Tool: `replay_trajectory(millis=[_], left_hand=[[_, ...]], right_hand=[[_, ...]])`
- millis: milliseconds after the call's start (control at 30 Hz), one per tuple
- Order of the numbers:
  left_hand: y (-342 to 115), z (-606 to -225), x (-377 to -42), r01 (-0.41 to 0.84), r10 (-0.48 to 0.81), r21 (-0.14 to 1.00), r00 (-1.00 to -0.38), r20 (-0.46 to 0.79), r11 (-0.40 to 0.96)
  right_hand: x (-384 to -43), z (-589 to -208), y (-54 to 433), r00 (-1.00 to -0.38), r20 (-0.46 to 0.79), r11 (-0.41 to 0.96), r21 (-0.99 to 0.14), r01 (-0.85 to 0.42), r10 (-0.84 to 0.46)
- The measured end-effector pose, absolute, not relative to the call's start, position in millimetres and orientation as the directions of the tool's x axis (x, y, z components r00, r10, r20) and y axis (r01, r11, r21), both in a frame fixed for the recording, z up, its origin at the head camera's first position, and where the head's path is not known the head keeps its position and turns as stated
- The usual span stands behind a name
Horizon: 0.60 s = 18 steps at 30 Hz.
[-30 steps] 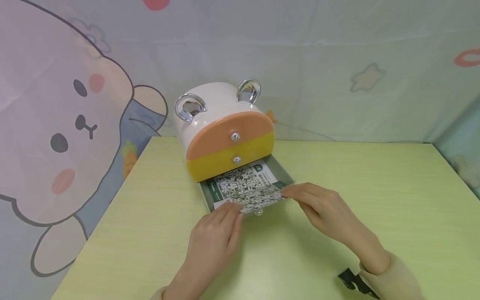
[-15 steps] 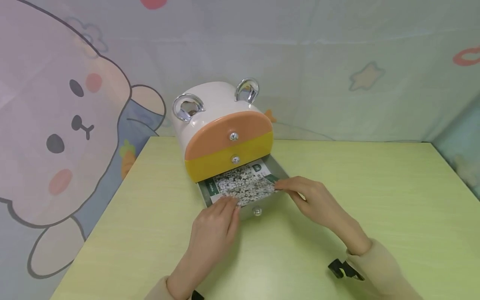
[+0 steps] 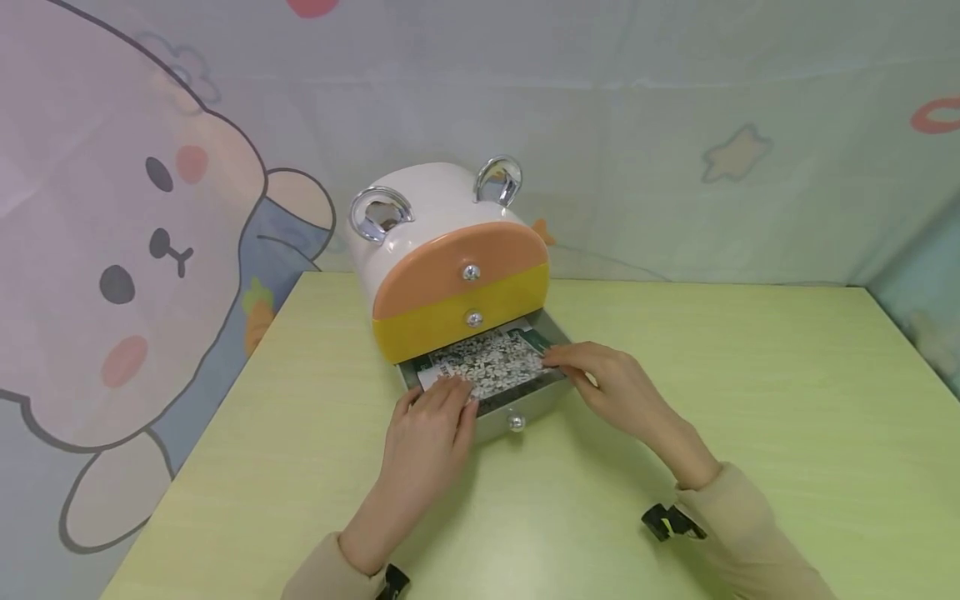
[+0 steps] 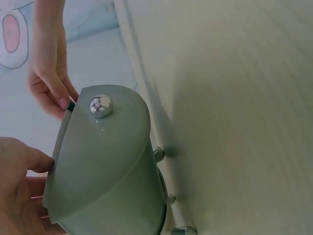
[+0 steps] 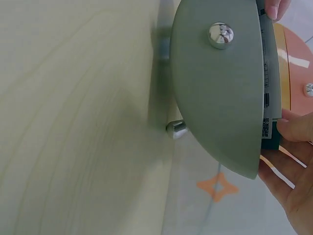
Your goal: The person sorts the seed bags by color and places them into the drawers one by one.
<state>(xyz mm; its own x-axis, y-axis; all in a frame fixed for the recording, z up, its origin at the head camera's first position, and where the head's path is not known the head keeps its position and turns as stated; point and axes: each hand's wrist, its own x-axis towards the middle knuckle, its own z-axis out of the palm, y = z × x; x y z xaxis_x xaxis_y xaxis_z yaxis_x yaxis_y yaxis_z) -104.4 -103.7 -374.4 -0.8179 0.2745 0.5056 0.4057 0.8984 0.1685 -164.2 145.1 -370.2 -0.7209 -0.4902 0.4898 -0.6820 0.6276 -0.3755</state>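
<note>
A flat packet [image 3: 498,367] printed with small white flowers lies tilted in the open grey-green bottom drawer [image 3: 495,427] of a small cabinet [image 3: 427,187]. My left hand [image 3: 429,429] holds the packet's near left corner, fingers on top. At its right edge, my right hand [image 3: 618,387] pinches it between thumb and fingers. In the right wrist view, the packet's back [image 5: 269,93], with barcode and QR code, shows just above the drawer front [image 5: 220,88]. From the left wrist view, the drawer front [image 4: 102,152] hides nearly all the packet. Another similar packet seems to lie underneath, mostly covered.
Above the open drawer, the yellow drawer [image 3: 420,329] and orange drawer [image 3: 435,279] are closed, each with a silver knob. Chrome ears top the white cabinet. It stands on a pale green table [image 3: 712,375] before a cartoon-printed cloth [image 3: 622,167].
Both hands have moved the packet inward and lower into the drawer; the right hand came closer to the left. The drawer front and its knob now show more fully.
</note>
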Motion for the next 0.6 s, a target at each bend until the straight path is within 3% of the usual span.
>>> replay_trajectory(millis=[233, 600], left_hand=[[-106.1, -377.7, -109.5, 0.414, 0.268, 0.225, -0.833, 0.485, 0.882], [-108.5, -379.2, -109.5, 0.412, 0.262, 0.257, -0.846, 0.465, 0.874]], right_hand=[[-168.7, -375.6, 143.4, -0.747, 0.448, 0.653, -0.377, -0.656, -0.492], [-162.0, -376.1, 143.8, -0.708, 0.486, 0.639, -0.336, -0.692, -0.512]])
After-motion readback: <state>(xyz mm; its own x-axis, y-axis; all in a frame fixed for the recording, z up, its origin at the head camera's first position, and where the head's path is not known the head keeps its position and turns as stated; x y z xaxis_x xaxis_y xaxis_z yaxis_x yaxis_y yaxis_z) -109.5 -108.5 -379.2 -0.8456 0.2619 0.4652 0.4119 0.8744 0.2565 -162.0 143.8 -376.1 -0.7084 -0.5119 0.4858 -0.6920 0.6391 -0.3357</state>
